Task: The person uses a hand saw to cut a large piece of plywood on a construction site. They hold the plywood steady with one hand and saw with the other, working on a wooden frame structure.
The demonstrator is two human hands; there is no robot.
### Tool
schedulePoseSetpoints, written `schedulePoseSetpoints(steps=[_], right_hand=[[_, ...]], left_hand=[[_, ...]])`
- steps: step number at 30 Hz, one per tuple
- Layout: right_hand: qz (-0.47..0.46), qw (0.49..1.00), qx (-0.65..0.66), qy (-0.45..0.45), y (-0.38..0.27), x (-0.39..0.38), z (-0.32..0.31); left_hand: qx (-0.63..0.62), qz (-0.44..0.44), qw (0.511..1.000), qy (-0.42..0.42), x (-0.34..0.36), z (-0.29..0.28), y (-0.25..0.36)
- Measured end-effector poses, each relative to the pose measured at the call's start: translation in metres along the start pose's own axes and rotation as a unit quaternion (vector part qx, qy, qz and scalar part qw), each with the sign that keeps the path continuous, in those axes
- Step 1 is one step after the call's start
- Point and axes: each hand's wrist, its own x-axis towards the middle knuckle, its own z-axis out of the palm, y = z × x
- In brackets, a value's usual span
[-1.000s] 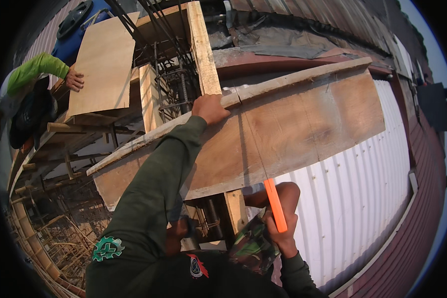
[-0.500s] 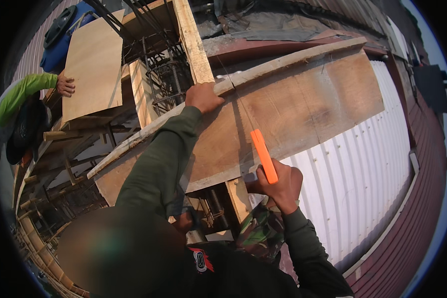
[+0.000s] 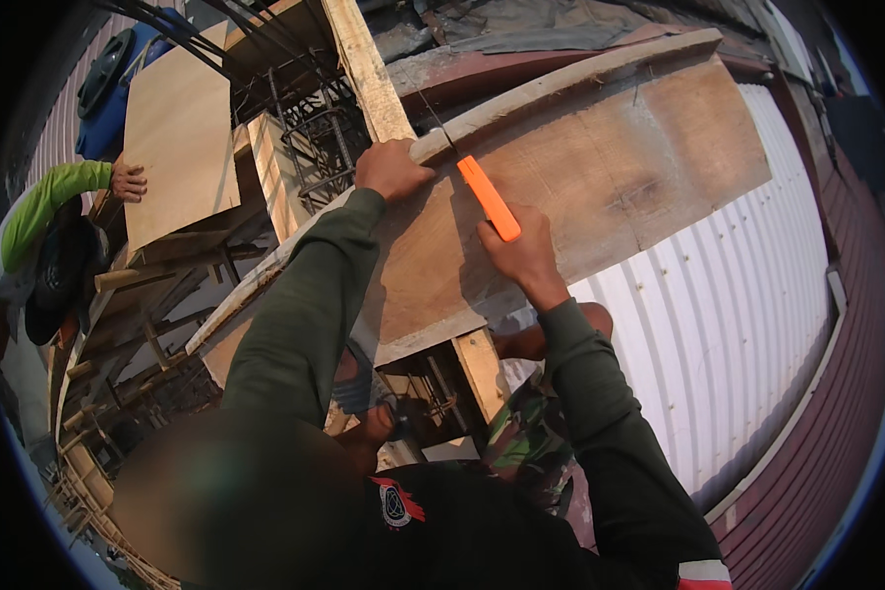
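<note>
My right hand (image 3: pixel 521 251) is closed around the orange handle (image 3: pixel 489 199) of a handsaw. Seen nearly edge-on, the saw's thin dark blade (image 3: pixel 444 135) crosses the wooden strip (image 3: pixel 570 79) along the far edge of a brown plywood panel (image 3: pixel 600 162). My left hand (image 3: pixel 393 169) is closed over that strip, just left of the blade, with its fingertips partly hidden. The panel lies slanted in front of me, its near edge beside my legs. Where the blade meets the wood, the depth of any cut is too small to make out.
At the left a co-worker's hand (image 3: pixel 128 182) in a bright green sleeve touches a plywood sheet (image 3: pixel 179 138). Steel rebar (image 3: pixel 310 118) stands between timber boards (image 3: pixel 369 74) beyond my left hand. White corrugated roofing (image 3: pixel 678 324) lies at right, a blue drum (image 3: pixel 108 113) at far left.
My right hand has pushed the saw away from me and slightly left, so the handle is nearer the strip. My left hand keeps its hold. The view has shifted slightly.
</note>
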Motion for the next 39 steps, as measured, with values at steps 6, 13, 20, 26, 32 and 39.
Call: schedulePoseSetpoints(steps=[6, 13, 20, 26, 32, 39], right_hand=[[0.034, 0.998, -0.033, -0.042, -0.015, -0.074, -0.042], [0.004, 1.000, -0.011, -0.004, 0.001, 0.008, 0.013], [0.043, 0.997, -0.047, -0.051, -0.007, -0.048, -0.027], [0.043, 0.999, 0.001, -0.017, 0.011, -0.026, -0.008], [0.035, 0.998, -0.012, -0.043, 0.010, -0.073, -0.031], [0.033, 0.999, 0.000, -0.018, 0.009, -0.018, -0.003]], left_hand=[[0.001, -0.011, 1.000, -0.014, 0.002, -0.006, 0.001], [-0.003, -0.015, 1.000, -0.004, 0.001, 0.000, 0.003], [0.000, -0.021, 1.000, -0.009, 0.003, 0.000, -0.001], [0.008, -0.031, 0.999, -0.014, 0.001, -0.006, 0.008], [0.002, 0.002, 1.000, 0.009, 0.004, -0.005, 0.001], [-0.017, 0.006, 1.000, 0.006, 0.013, 0.002, -0.007]])
